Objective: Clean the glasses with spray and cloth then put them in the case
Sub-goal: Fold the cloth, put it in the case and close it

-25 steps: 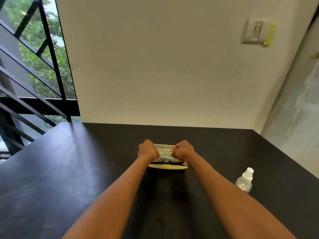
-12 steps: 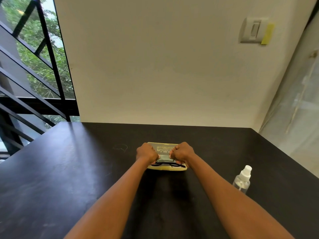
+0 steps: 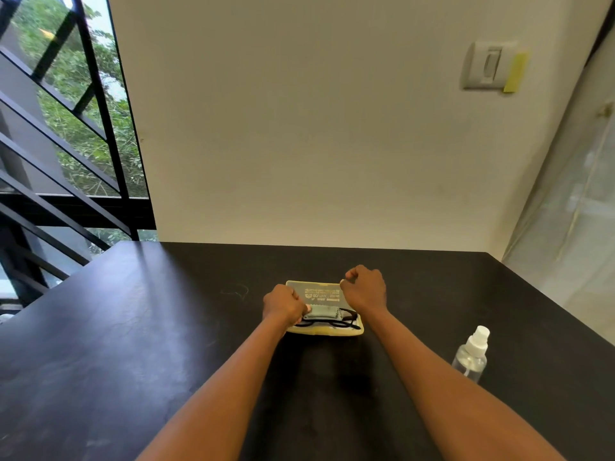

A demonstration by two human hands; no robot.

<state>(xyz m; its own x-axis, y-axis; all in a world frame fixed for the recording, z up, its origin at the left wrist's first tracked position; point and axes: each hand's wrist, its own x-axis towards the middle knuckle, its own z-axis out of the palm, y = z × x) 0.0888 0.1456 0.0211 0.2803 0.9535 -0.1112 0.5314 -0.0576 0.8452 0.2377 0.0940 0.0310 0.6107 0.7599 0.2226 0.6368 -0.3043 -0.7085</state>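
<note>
Glasses (image 3: pixel 332 324) lie half-hidden under cloth (image 3: pixel 322 312) in case (image 3: pixel 319 289); left hand (image 3: pixel 283 306) seemingly pinches cloth, right hand (image 3: pixel 363 289) fisted

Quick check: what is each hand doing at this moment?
Left hand: closed, at the cloth's left end; grip unclear.
Right hand: closed fist at the open case's lid; hold cannot be told.

Black table (image 3: pixel 133 361) against a cream wall (image 3: pixel 299 128), light switch (image 3: pixel 487 65), barred window (image 3: pixel 66 128) at left.
</note>
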